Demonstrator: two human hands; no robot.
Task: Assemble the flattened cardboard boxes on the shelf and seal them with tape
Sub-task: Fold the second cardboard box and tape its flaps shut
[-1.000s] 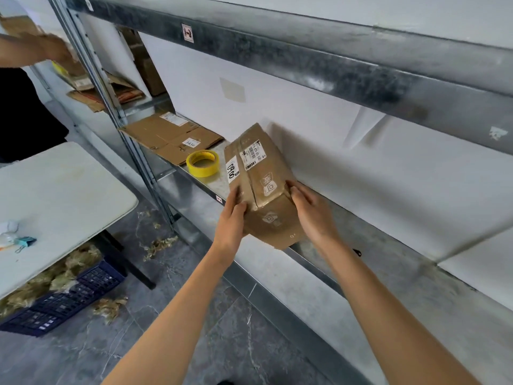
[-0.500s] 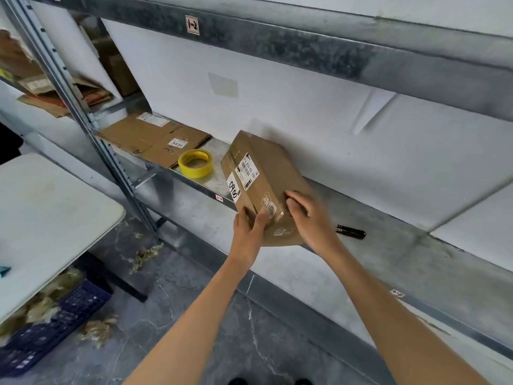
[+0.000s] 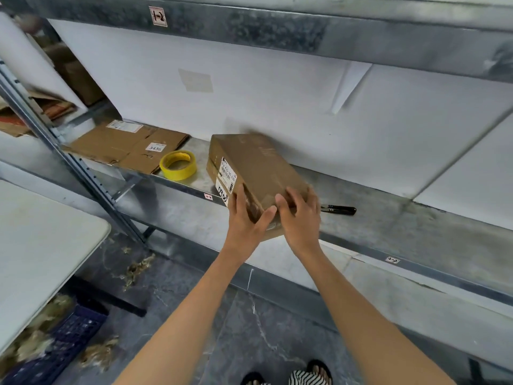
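Observation:
An assembled brown cardboard box [image 3: 254, 168] with white labels on its left side rests on the metal shelf [image 3: 388, 226], its near end jutting over the front edge. My left hand [image 3: 244, 218] grips that near end from the left. My right hand [image 3: 301, 215] presses on the top near corner from the right. A yellow tape roll [image 3: 178, 165] lies flat just left of the box. Flattened cardboard boxes [image 3: 125, 147], one labelled 3436, are stacked further left on the same shelf.
A black knife or cutter [image 3: 340, 209] lies on the shelf right of my right hand. A white table [image 3: 36, 245] stands at the left, with a dark blue crate [image 3: 61, 343] and straw-like filler beneath it. The upper shelf beam [image 3: 277, 31] hangs overhead.
The box came down from a tilted, lifted position and now lies flatter on the shelf. Both hands shifted to its near end. The view swung right, and the other person at the left is gone.

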